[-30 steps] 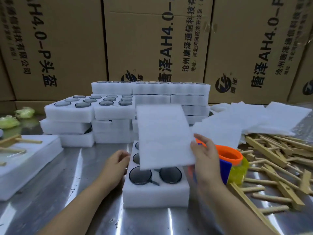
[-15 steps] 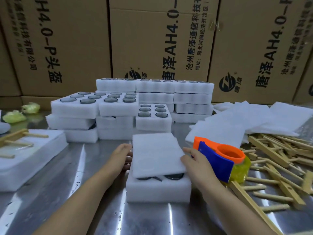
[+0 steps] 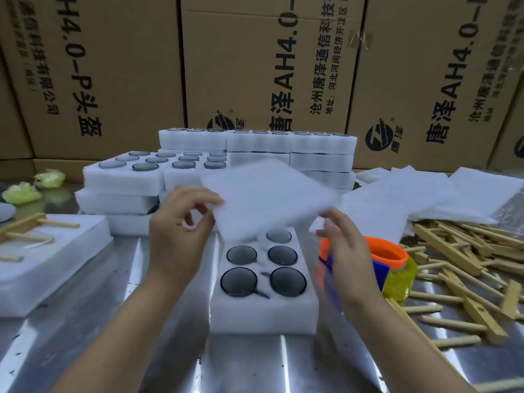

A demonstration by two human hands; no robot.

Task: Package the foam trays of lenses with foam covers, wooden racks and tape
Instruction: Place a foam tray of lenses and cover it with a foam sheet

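A white foam tray with dark round lenses in its wells lies on the metal table in front of me. A thin white foam cover hangs tilted and blurred in the air over the tray's far end. My left hand pinches the cover's left corner between thumb and forefinger. My right hand is just under the cover's right corner with fairly straight fingers; blur hides whether they touch it.
An orange and blue tape dispenser with yellowish tape stands right of the tray. Loose wooden racks and spare foam covers fill the right side. Stacked lens trays stand behind, a covered tray with a rack at left, cardboard boxes at the back.
Half a second ago the cover lay on the tray under both hands. Now it is raised off the tray toward the far end, and the lenses show again.
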